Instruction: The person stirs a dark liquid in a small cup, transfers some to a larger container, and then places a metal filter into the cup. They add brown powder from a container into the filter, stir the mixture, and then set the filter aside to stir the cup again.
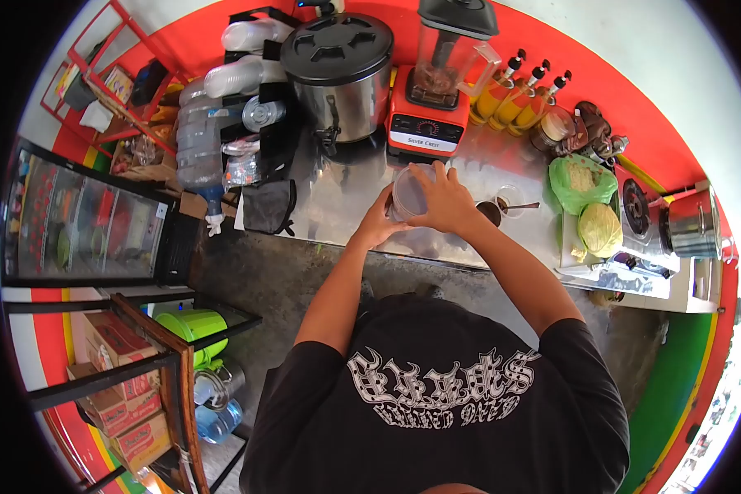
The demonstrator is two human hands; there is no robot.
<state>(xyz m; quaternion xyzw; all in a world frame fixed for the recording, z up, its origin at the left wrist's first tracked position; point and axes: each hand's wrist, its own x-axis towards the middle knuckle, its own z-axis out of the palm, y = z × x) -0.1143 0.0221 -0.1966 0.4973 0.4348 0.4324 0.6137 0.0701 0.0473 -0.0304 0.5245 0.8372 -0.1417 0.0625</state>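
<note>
A clear plastic cup (408, 194) is held between my two hands above the front edge of the steel counter (329, 202). My left hand (377, 221) wraps its lower left side. From the right, my right hand (443, 198) grips it, fingers over its rim. Just behind the cup stands a red blender (424, 123) with a clear jug. To the right of my right hand are a small dark cup (489, 213) and a clear cup (510, 198) with a spoon in it.
A large steel dispenser (342, 107) stands behind on the left, beside stacked plastic cups (199, 140). Bottles of yellow liquid (514, 103), a green bag (580, 183), a cabbage (600, 230) and a steel pot (696, 222) are on the right. A glass-door fridge (86, 218) is at far left.
</note>
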